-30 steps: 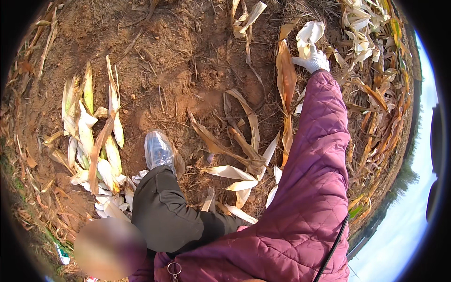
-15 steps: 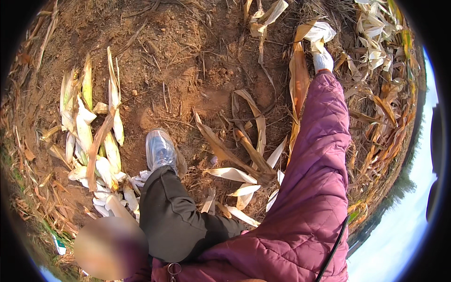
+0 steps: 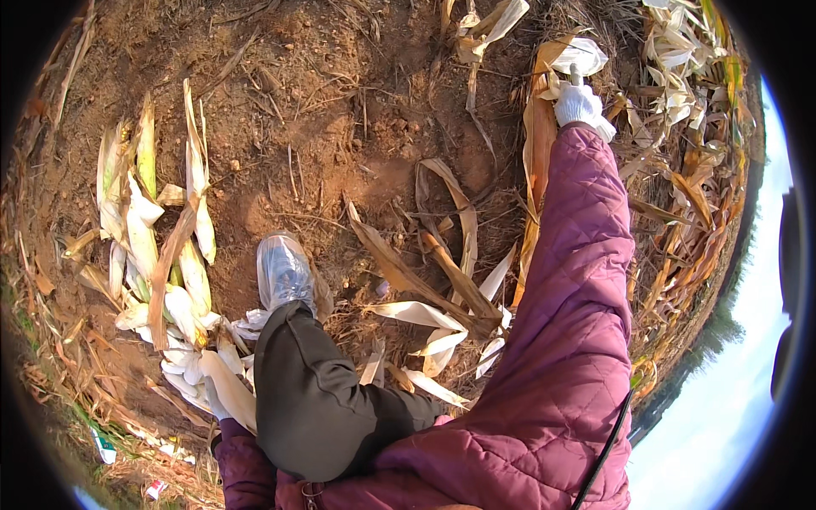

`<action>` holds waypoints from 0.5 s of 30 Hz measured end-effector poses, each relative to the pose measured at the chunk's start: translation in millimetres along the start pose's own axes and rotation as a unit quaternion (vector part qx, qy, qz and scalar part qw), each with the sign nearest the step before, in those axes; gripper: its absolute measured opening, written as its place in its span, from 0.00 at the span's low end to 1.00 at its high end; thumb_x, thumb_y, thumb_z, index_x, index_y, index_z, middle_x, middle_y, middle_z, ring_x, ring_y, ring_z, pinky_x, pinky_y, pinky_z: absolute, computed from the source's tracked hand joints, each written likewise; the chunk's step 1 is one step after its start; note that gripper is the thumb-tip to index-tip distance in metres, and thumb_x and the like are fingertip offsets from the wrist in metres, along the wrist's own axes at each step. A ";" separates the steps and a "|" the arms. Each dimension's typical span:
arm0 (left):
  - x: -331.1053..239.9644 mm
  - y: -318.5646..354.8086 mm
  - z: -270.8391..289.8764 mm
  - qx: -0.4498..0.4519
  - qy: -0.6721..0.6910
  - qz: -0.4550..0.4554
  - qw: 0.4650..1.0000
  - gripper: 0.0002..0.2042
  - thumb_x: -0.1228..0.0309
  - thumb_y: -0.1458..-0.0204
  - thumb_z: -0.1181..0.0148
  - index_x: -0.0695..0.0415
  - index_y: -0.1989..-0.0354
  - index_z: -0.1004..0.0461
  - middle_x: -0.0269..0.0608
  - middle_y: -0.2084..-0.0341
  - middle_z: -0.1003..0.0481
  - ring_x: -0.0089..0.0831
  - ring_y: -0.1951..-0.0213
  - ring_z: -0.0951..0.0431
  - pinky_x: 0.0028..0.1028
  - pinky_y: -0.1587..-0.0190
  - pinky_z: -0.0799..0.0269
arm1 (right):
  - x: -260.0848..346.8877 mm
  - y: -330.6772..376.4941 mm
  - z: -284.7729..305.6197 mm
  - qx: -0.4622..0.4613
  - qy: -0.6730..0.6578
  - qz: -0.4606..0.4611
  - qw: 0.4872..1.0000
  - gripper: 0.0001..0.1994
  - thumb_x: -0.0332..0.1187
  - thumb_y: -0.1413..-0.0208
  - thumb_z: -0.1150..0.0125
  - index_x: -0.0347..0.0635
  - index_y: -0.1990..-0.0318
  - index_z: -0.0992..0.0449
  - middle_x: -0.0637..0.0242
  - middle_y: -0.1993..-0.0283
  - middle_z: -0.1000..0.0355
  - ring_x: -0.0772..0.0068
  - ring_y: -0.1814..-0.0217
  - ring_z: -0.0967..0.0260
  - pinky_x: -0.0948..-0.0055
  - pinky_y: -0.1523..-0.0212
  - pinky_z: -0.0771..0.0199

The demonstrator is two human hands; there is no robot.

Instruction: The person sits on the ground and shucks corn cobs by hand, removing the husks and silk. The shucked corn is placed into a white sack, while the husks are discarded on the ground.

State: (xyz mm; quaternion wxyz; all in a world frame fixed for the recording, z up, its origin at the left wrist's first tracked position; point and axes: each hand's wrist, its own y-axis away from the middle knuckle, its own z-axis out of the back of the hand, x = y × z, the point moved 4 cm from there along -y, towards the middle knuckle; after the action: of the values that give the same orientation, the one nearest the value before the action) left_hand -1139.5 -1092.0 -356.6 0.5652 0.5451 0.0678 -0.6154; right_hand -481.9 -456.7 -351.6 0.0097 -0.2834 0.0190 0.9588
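Note:
My right hand (image 3: 580,105), in a white knit glove, is at the far end of my outstretched arm, its fingers looking curled. A short grey stub (image 3: 576,75) juts from it, over a pale corn husk (image 3: 581,54); whether this is a soiled fingertip or a held thing I cannot make out. At the lower left my left hand (image 3: 216,399), gloved too, is wrapped against a long pale husk-covered corn ear (image 3: 231,384); my leg and the ear hide part of it. Beside it lies a pile of corn ears (image 3: 143,228), some husked, some with leaves.
Dry husks (image 3: 438,319) and a long brown leaf (image 3: 537,153) lie on reddish soil (image 3: 323,127). My foot in a clear plastic cover (image 3: 286,270) stands by the pile. More husks (image 3: 680,68) and stalks line the right side.
My right hand has drawn back slightly toward me, off the white husk, and the grey stub now shows. My left hand has come into sight beside the pale ear.

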 end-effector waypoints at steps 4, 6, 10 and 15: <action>-26.6 25.7 -14.5 0.002 0.031 0.070 0.997 0.29 0.64 0.43 0.49 0.53 0.35 0.50 0.42 0.46 0.39 0.31 0.47 0.37 0.28 0.46 0.41 | 25.0 -26.9 -15.4 0.052 0.017 -0.035 0.998 0.30 0.51 0.46 0.46 0.62 0.34 0.41 0.59 0.62 0.24 0.57 0.62 0.24 0.58 0.61 0.26; -32.3 28.3 -17.8 0.007 0.041 0.093 0.995 0.28 0.63 0.43 0.49 0.53 0.36 0.49 0.41 0.48 0.37 0.31 0.50 0.35 0.28 0.49 0.39 | 23.6 -31.2 -20.9 0.053 -0.027 -0.053 0.997 0.27 0.51 0.47 0.45 0.60 0.39 0.35 0.56 0.61 0.24 0.55 0.61 0.24 0.55 0.60 0.26; -35.4 36.0 -21.3 0.008 0.070 0.131 0.989 0.26 0.60 0.43 0.50 0.52 0.38 0.46 0.41 0.52 0.35 0.32 0.55 0.33 0.29 0.54 0.37 | 30.7 -21.0 -4.7 -0.005 -0.088 -0.095 0.992 0.18 0.43 0.46 0.45 0.52 0.48 0.29 0.53 0.61 0.24 0.52 0.63 0.24 0.54 0.63 0.25; -37.1 37.9 -15.7 0.031 0.152 0.181 0.971 0.23 0.58 0.42 0.51 0.52 0.40 0.42 0.40 0.58 0.32 0.34 0.61 0.30 0.30 0.60 0.33 | 7.2 17.8 21.6 -0.077 -0.010 -0.034 0.996 0.12 0.36 0.45 0.49 0.44 0.58 0.22 0.54 0.63 0.24 0.53 0.70 0.24 0.57 0.69 0.23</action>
State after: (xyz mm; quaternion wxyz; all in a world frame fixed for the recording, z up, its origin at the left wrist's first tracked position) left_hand -1109.7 -1071.2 -314.8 0.6334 0.6529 0.0342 -0.4141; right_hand -500.1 -473.5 -336.8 0.0208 -0.2741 -0.0646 0.9593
